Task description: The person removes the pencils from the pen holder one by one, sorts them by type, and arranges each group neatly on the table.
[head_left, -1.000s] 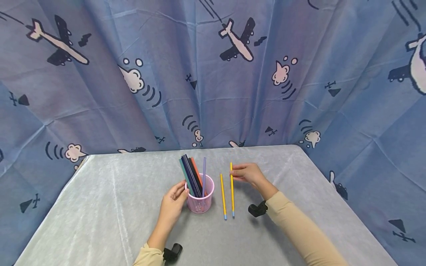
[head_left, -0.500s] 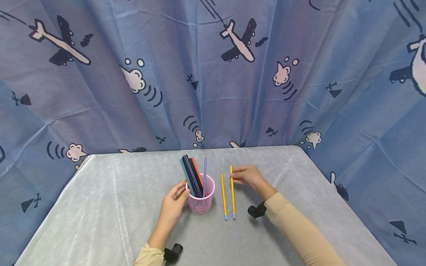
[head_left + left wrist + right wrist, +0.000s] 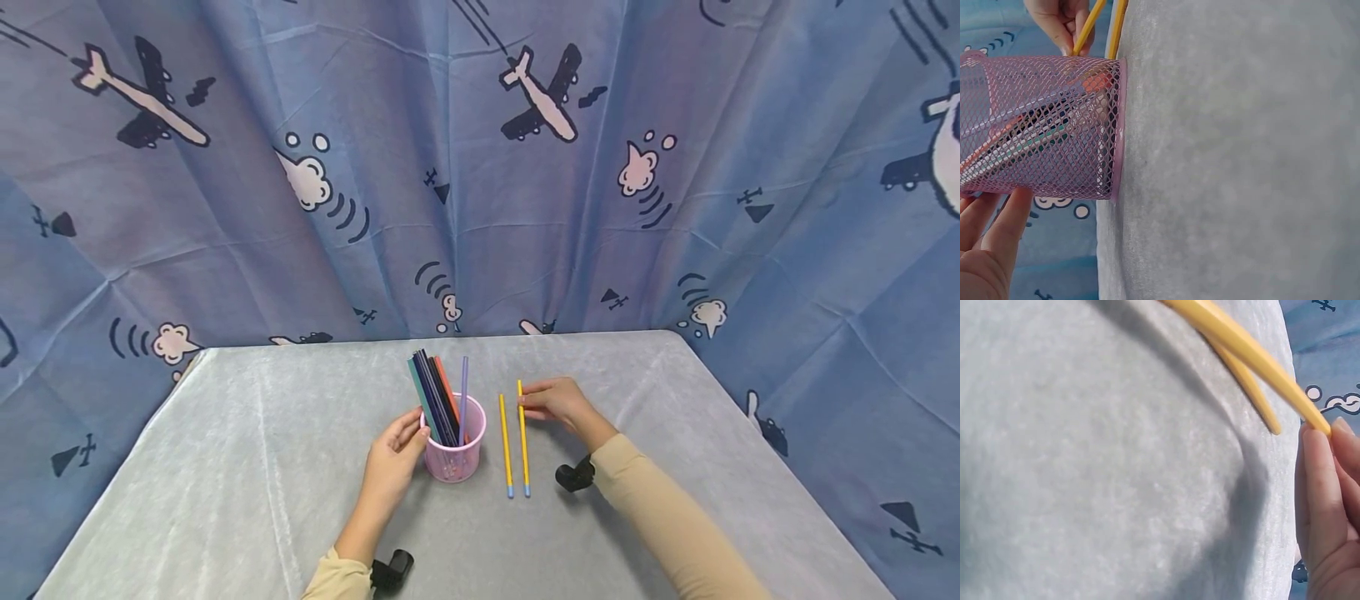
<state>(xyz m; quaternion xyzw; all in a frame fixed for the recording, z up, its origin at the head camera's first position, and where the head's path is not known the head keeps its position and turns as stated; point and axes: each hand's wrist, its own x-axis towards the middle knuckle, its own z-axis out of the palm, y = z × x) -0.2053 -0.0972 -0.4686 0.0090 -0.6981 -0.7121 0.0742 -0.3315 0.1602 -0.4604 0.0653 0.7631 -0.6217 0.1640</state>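
Observation:
My left hand [image 3: 393, 450] holds the left side of a pink mesh pen cup [image 3: 453, 462], thumb on the near side; its fingertips meet the mesh in the left wrist view. Several sticks lean in the cup: teal, dark blue, black, orange and one purple stick [image 3: 463, 400]. Between thumb and fingers, my right hand [image 3: 558, 402] pinches the far end of a yellow pencil [image 3: 523, 450] with a blue near end. That far end is raised off the table in the right wrist view. A second yellow pencil [image 3: 506, 446] lies parallel, between the cup and the held one.
A grey-white cloth covers the table [image 3: 225, 467]. Behind it hangs a blue curtain [image 3: 480, 208] printed with airplanes. Black wrist devices sit by both sleeves, one [image 3: 575, 475] at the right and one [image 3: 392, 573] at the left.
My right hand has come slightly lower and nearer with the held pencil, whose far end is now closer to the table. The left hand keeps its place on the cup.

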